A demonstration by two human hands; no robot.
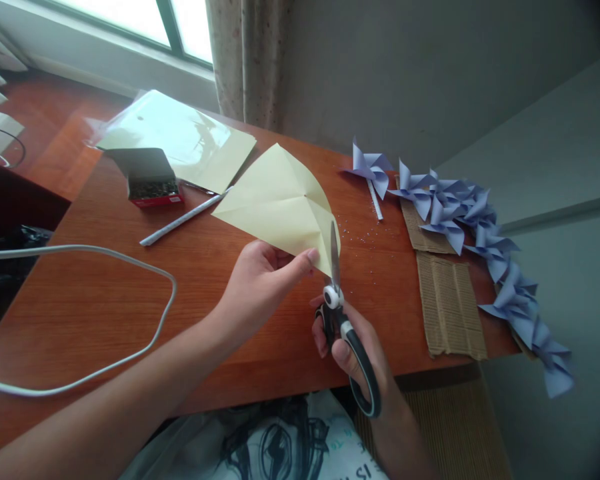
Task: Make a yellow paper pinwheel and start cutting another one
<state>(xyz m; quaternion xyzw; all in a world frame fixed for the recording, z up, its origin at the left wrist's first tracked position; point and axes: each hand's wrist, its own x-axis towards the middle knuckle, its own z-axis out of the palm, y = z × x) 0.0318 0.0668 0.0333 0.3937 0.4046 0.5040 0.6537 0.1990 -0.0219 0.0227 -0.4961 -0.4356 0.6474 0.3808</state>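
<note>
Here, left hand (257, 283) fingers (305, 257) pinch paper (280, 200).

Creased pale-yellow paper (280, 200) above table; black-handled scissors (341, 320) at corner.

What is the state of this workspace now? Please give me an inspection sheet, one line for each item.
Surface: wooden table, small glitter specks near the paper.
Job's things: creased yellow paper; scissors with blades at its corner.
Clutter: open box of pins, rolled paper stick, plastic-wrapped paper pack, blue pinwheels, cardboard pieces.
Grippers: left hand pinches the paper; right hand holds the scissors.
Cables: white cable looped on the table.
Surroundings: window, curtain, grey wall.
</note>
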